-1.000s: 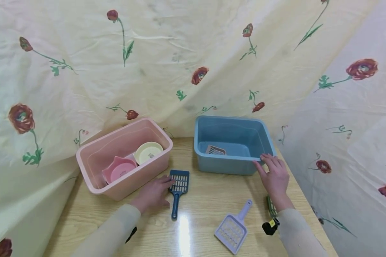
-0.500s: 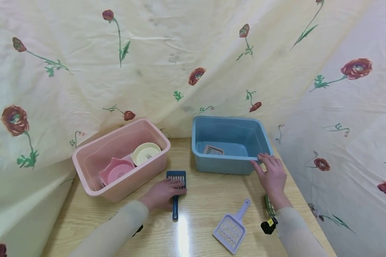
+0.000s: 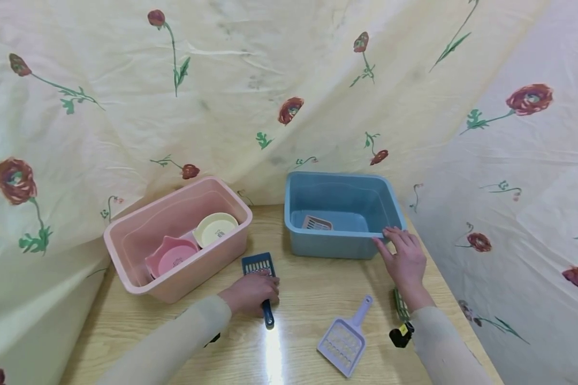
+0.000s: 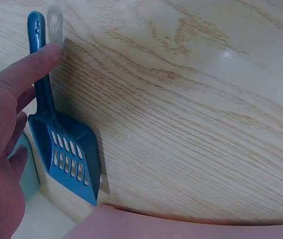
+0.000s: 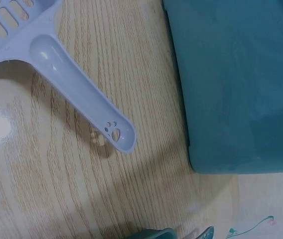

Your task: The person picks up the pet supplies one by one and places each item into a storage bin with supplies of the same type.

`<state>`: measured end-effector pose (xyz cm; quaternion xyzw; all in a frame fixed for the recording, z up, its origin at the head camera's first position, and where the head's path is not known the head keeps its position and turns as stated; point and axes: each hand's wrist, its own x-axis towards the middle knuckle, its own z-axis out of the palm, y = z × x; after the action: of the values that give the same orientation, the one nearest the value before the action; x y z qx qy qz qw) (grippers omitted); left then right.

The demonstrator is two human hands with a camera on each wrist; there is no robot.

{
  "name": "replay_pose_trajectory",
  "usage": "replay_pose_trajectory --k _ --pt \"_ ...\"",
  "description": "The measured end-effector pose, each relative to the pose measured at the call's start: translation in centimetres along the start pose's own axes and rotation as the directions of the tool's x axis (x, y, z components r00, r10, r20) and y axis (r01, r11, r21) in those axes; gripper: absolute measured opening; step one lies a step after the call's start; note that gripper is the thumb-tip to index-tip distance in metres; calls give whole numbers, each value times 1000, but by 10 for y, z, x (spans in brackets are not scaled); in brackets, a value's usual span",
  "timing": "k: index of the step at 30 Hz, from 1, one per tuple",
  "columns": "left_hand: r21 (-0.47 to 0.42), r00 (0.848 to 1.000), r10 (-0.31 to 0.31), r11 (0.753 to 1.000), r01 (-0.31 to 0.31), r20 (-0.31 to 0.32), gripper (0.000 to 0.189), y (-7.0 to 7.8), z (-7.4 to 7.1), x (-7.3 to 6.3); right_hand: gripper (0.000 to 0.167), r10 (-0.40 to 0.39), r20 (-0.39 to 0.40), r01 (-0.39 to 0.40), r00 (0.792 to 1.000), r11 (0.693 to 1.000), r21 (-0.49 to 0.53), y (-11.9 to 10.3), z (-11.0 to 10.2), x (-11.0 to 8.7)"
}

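A dark blue slotted litter scoop (image 3: pixel 258 261) is in my left hand (image 3: pixel 252 293), on the table before the pink box. In the left wrist view my thumb crosses its handle (image 4: pixel 44 94), with other fingers on the far side. My right hand (image 3: pixel 407 259) holds the front right corner of a blue plastic box (image 3: pixel 334 246), fingers over the rim and thumb against the outer wall. A beige scoop (image 3: pixel 317 223) lies inside that box. In the right wrist view only the box wall and a lilac scoop (image 5: pixel 76 89) show clearly; the right hand is out of frame.
The pink box (image 3: pixel 212 267) stands at the left, holding a pink bowl (image 3: pixel 175 254) and a cream bowl (image 3: pixel 217 229). A green slotted item (image 3: pixel 401 306) lies under my right forearm. Flowered cloth (image 3: pixel 241 107) hangs behind the table (image 3: pixel 308 299).
My left hand has moved right and closed around the dark blue scoop, which has turned slightly. My right hand stays at the blue box's corner. The whole view has shifted a little.
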<state>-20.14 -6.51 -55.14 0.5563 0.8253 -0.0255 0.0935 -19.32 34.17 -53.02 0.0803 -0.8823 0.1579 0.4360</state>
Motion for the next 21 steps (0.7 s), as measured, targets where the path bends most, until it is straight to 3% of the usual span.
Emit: replay_pose_trajectory --k 4,13,21 --pt "17 1000 -6 1000 6 15 18 2 -1 5 65 2 -7 -2 1000 1000 7 0 -1 1" --pt "-104 997 -78 991 79 15 7 3 -3 10 40 8 19 -8 1000 1000 7 1 -3 2" --pt "-207 996 -90 974 92 18 10 -1 -8 12 42 -1 23 1 1000 1000 7 2 -4 2"
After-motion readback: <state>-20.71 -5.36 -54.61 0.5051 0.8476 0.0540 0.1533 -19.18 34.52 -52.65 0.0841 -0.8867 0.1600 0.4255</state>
